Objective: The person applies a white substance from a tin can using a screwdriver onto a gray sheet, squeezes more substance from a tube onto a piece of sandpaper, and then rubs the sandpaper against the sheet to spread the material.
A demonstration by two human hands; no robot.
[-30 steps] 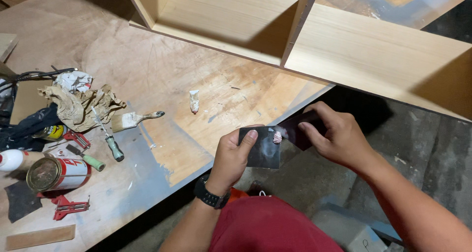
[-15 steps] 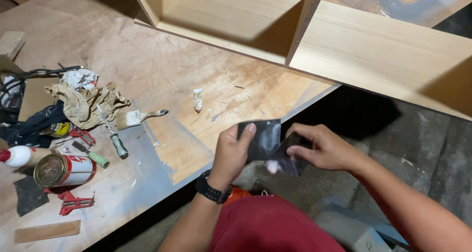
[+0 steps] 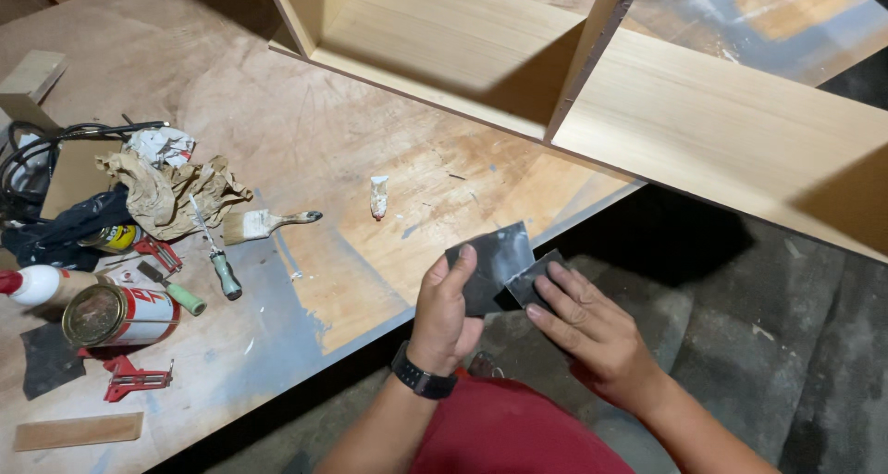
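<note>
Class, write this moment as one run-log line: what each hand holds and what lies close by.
left hand: grips dark sheet | right hand: fingers on smaller dark piece | nearby: workbench, paintbrush, tin can

Round metal tin (image 3: 118, 315) with red-and-white label, lying on its side at left edge of plywood workbench (image 3: 277, 123). White plastic squeeze bottle (image 3: 35, 284) with red cap, just beside tin, upper left. Yellow-labelled small can (image 3: 113, 238), partly hidden under dark cloth, behind both. No signs or screens.
</note>
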